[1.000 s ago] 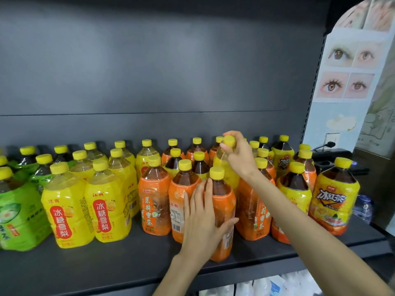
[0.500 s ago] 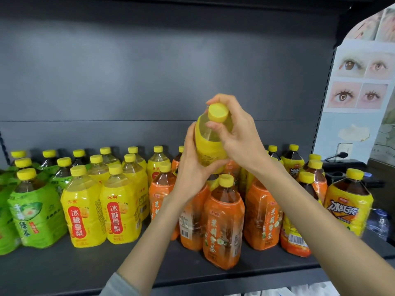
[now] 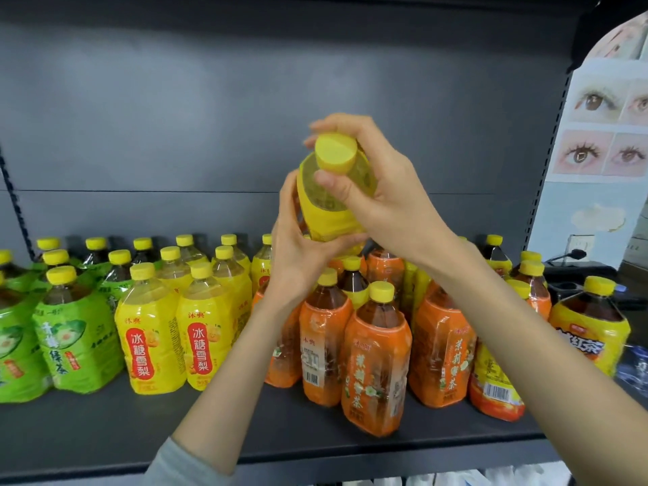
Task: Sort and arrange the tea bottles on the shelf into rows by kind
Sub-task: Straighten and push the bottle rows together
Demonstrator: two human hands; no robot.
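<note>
I've got the yellow pear bottle (image 3: 328,212) in the air, cap tilted toward me, above the orange tea bottles (image 3: 377,359) on the shelf (image 3: 105,426). Right hand (image 3: 382,201) grip curls round its neck, and left hand (image 3: 298,261) grip wraps the body. Matching yellow bottles (image 3: 150,338) stand left, beside the green bottles (image 3: 75,342).

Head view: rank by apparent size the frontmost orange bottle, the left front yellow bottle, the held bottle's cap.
1-2. Orange bottle and yellow bottle: about alike; orange stands nearer, so unranked.
3. Held bottle's cap: smallest.
</note>
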